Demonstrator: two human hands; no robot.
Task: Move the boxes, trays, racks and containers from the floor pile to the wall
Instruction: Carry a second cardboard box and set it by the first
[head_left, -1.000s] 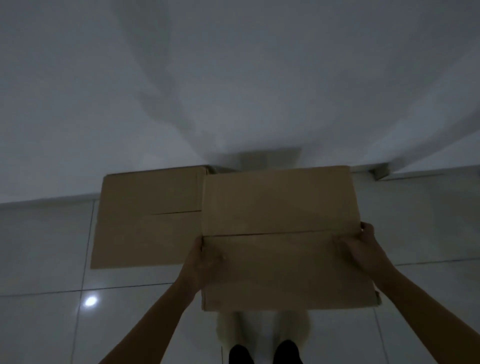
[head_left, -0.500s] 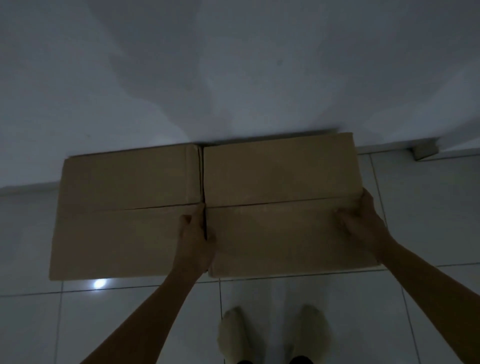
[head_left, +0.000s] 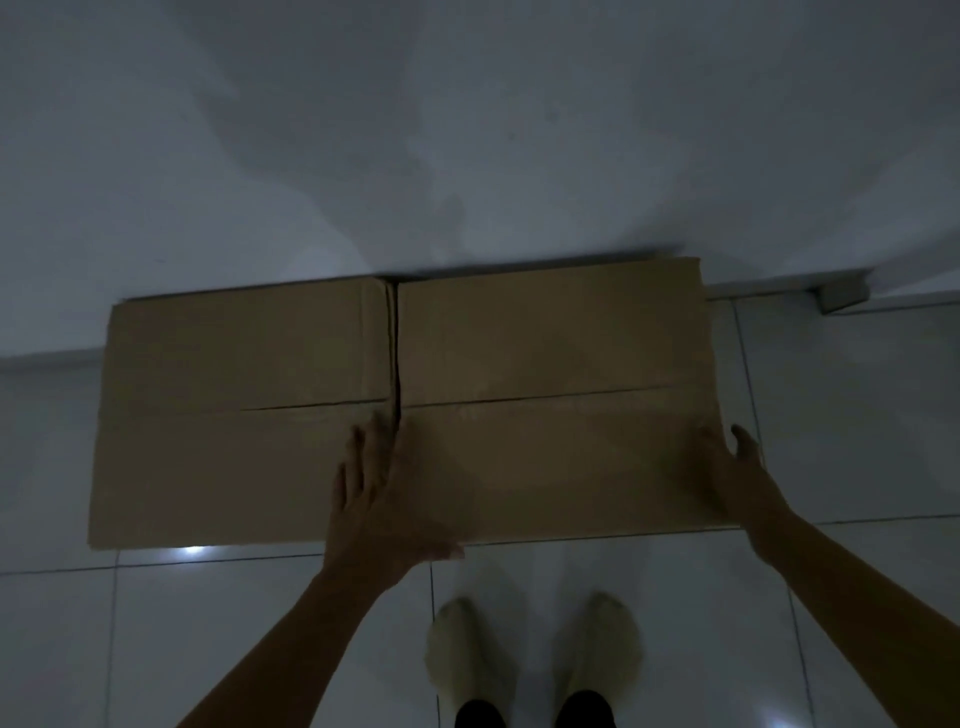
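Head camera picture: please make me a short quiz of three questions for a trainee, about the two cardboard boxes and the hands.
1. True or false: the right box stands on top of the left box.
2. Where does the left hand lie?
A. at the gap between the two boxes, near their front edge
B. flat on the white surface behind the boxes
C. on a shoe
3. Fill in: both boxes stand on the floor, side by side, at the foot of the ____.

Key: 1 false, they stand side by side; 2 A; 3 wall.
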